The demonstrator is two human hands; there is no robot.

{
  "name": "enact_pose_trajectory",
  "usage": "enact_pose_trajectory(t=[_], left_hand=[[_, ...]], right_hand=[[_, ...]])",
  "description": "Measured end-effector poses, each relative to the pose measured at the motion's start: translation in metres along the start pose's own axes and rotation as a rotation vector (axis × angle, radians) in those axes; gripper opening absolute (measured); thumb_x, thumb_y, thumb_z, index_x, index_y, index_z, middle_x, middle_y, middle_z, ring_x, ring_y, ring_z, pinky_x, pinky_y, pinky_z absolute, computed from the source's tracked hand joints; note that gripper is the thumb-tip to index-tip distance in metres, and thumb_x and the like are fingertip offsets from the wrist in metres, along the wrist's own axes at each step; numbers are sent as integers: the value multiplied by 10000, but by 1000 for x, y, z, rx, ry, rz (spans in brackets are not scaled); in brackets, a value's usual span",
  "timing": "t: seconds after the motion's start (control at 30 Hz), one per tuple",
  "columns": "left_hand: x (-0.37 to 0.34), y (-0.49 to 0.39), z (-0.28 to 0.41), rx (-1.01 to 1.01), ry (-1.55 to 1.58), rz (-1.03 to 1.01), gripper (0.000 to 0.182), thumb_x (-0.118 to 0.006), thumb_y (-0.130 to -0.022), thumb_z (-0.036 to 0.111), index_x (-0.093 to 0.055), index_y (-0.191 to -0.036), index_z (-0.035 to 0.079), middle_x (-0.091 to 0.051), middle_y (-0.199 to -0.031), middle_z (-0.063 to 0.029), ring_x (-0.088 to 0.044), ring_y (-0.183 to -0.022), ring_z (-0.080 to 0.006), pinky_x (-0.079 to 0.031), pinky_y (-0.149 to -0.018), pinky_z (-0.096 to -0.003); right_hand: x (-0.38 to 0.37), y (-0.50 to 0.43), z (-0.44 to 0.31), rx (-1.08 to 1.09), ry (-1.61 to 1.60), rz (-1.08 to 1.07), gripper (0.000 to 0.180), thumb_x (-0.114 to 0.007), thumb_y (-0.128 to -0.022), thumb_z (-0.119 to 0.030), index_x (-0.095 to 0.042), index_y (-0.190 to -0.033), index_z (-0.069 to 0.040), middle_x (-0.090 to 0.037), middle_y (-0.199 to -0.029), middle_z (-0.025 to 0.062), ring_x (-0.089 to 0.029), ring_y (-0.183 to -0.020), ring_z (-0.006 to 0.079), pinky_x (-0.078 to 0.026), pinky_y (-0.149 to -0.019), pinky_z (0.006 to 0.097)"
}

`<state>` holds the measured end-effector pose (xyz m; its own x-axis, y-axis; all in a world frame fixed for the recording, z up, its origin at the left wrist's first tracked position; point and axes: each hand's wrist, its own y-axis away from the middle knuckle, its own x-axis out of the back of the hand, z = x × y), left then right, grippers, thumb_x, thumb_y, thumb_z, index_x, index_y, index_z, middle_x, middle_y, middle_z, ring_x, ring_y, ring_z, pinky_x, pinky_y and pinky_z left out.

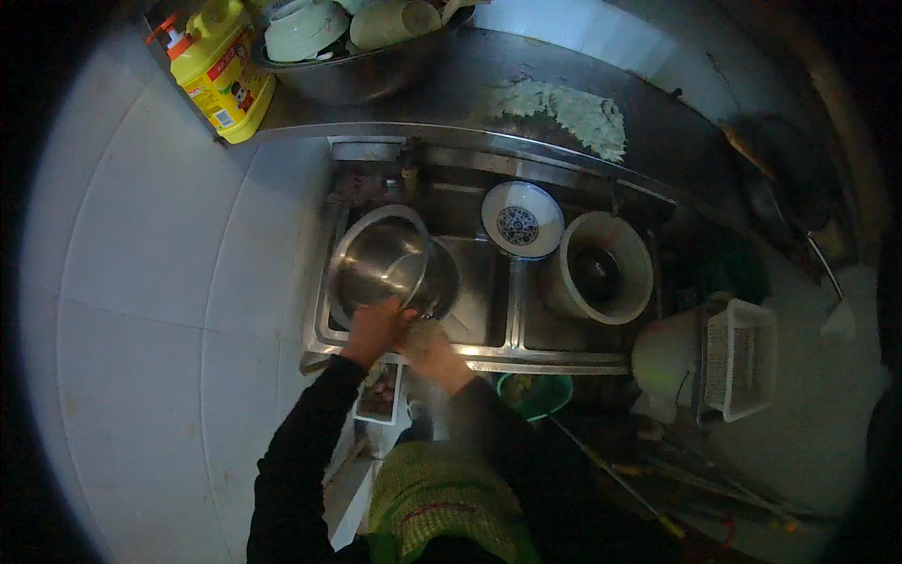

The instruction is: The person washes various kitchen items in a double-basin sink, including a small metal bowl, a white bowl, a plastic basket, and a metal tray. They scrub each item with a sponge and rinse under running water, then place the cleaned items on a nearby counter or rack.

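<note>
A round stainless steel basin (377, 247) is tilted in the left bowl of a steel double sink (518, 310). My left hand (377, 329) grips its near rim, fingers curled over the edge. Close beside it, my right hand (438, 358) is blurred at the basin's near right side. A mottled tan patch shows at its fingers, perhaps a scouring pad; the blur hides what it is. To the right, a white plate with a blue pattern (518, 220) leans on the sink divider. A pale bucket (609, 268) stands in the right bowl.
Behind the sink runs a steel counter (451, 99) with a yellow pump bottle (224, 77), a large basin (366, 77) of stacked dishes and a crumpled pale cloth (564, 113). A white basket (740, 359) is at right. A green dustpan-like container (535, 395) sits below the sink.
</note>
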<state>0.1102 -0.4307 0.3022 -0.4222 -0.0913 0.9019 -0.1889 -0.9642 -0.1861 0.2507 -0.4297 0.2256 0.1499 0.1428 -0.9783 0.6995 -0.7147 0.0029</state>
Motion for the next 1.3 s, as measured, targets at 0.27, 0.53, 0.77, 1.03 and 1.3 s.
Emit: enact_pose_trajectory(t=[0.27,0.53,0.77,1.03,1.3], left_hand=[[50,79,-43,304,69,59,329,-651,-919,383,-619,-965,59,-666,-749,-195,-646,-701,-422,-494,-599,-509],[64,93,-62,270,122,98,289,-659,-919,346,-615,-960,63,-667,-750,-204,-644,-686,-426,-499,-580,-505],[93,88,-28,383,32,-22,285,-688,-903,316,-594,-913,47,-645,-716,-202,-636,-666,-417,-483,-561,-486],[200,41,125,-10,125,-32,282,-771,-820,304,-625,-826,63,-616,-676,-143,-610,-582,-355,-460,-516,-418],[291,-28,273,-628,-87,112,357,-838,-668,280,-627,-844,52,-572,-668,-83,-587,-576,-286,-443,-513,-378]], right_hand=[[-182,45,-234,614,869,296,346,-433,-1044,-361,-579,-1190,-83,-637,-1053,45,-612,-880,138,-518,-723,290],[-325,-158,-350,831,2603,93,419,-600,-936,-350,-609,-1220,-43,-703,-999,166,-683,-915,281,-547,-798,401],[-295,-185,-433,423,3031,372,309,-622,-869,-283,-699,-1073,-63,-684,-1045,224,-660,-971,402,-543,-849,484],[-273,5,-461,1225,2394,717,264,-533,-911,-203,-671,-1054,-30,-689,-957,214,-643,-905,413,-518,-805,459],[-271,170,-470,962,508,268,394,-463,-982,-340,-602,-1180,-28,-624,-1232,152,-616,-985,279,-519,-863,401]])
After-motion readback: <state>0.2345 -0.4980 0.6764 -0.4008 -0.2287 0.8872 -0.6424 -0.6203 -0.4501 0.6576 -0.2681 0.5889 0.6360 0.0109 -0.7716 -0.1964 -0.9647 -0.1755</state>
